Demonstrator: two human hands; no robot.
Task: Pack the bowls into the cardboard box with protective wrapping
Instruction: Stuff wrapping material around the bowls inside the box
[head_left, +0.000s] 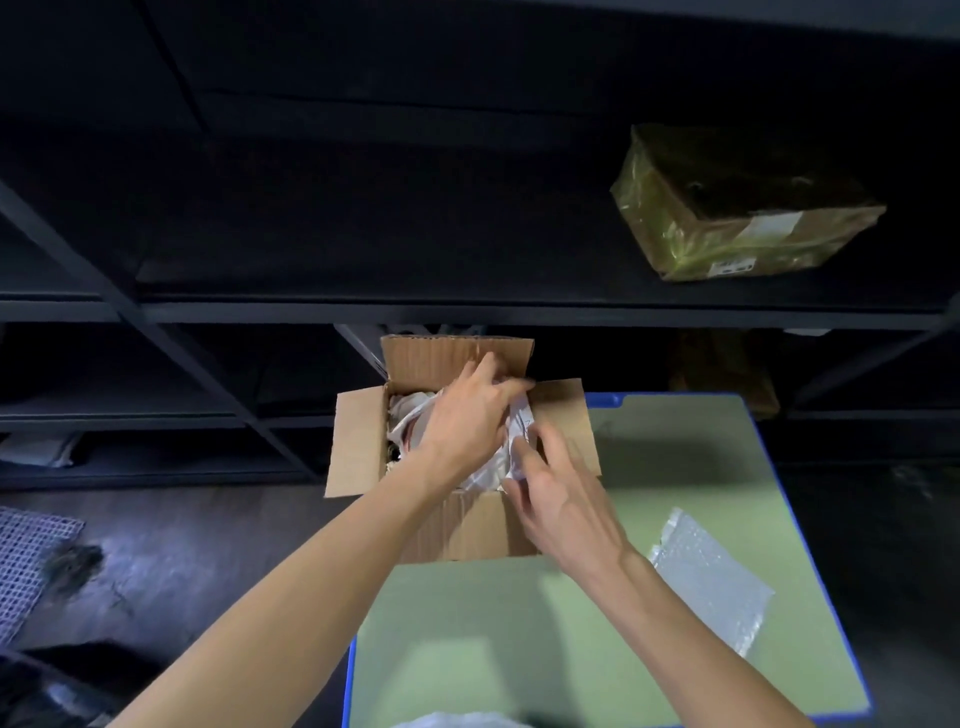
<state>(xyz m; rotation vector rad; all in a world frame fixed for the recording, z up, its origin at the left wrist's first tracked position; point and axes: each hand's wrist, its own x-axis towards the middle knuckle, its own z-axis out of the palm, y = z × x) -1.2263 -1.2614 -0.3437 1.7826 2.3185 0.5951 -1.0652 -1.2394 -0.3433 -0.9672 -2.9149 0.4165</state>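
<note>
Pressing white wrapping (413, 413) into the open cardboard box (358, 441), the left hand (467, 415) lies spread, the right hand (561, 499) grip unclear; closing the flaps seemingly is left.

The cardboard box (358, 447) is plain brown, with fine corrugated ribbing showing on its far flap. The wrapping (410, 415) inside it is white, and a thin reddish line shows through it. The table top (519, 623) is pale green with a bright blue edge. The bubble wrap sheet (711, 577) is translucent white, dotted with small bubbles. The shelving (363, 312) is black. The parcel (743, 208) on it is brown under glossy yellow-green film, with white labels. The mesh (26, 561) is a white grid, and the floor (182, 545) is dark grey.
</note>
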